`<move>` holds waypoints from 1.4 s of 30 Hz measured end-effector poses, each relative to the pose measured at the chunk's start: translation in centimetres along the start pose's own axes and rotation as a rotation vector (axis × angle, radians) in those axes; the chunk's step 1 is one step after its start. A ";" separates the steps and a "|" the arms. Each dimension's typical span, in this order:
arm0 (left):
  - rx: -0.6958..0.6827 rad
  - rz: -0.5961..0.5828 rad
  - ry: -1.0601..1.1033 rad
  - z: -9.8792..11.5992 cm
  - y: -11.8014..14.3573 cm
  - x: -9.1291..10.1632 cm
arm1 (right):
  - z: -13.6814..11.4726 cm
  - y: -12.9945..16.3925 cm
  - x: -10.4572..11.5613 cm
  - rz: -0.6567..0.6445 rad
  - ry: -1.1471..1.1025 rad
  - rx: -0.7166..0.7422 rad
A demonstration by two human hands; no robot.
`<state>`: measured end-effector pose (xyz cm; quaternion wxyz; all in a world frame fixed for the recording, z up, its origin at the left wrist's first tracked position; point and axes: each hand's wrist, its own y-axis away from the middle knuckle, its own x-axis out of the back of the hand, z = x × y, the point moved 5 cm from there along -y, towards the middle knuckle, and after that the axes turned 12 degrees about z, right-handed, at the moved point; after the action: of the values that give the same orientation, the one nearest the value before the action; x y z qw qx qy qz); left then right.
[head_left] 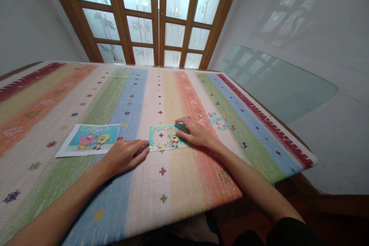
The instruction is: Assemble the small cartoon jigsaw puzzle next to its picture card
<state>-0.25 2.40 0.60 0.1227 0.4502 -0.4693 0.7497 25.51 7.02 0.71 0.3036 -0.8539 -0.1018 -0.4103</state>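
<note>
A partly assembled jigsaw puzzle (155, 147) lies flat on the table. Its border is joined, a yellow cartoon figure stands at the right inside, and tablecloth shows through the middle. My left hand (125, 155) rests palm down at the puzzle's lower left corner, fingers stretched out and fingertips touching the edge. Over the right side of the puzzle is my right hand (194, 132), with thumb and index finger apart near the yellow figure. No piece is visible between those fingers. A printed reference picture (95, 138) of cartoon characters lies left of the puzzle, partly behind my left hand.
Loose puzzle pieces (217, 121) are scattered in a small heap beyond my right hand. A striped tablecloth (150, 192) covers the table, whose near edge runs in front of me. Wood-framed glass doors (144, 11) stand at the far end, with white walls on both sides.
</note>
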 end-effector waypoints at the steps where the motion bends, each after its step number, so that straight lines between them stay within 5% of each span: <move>1: 0.005 -0.003 0.003 0.0 0.0 0.0 | -0.1 0.0 0.0 -0.011 -0.011 -0.008; 11: 0.006 -0.008 0.021 -0.1 0.0 -0.2 | -1.0 0.4 0.3 -0.112 -0.031 0.016; 42: 0.008 -0.017 -0.017 -0.2 0.1 -0.1 | -1.1 0.8 1.3 -0.113 -0.030 0.074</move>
<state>-0.38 2.51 0.43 0.1230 0.4610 -0.4635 0.7467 26.05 5.62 1.87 0.3097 -0.8410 -0.1694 -0.4100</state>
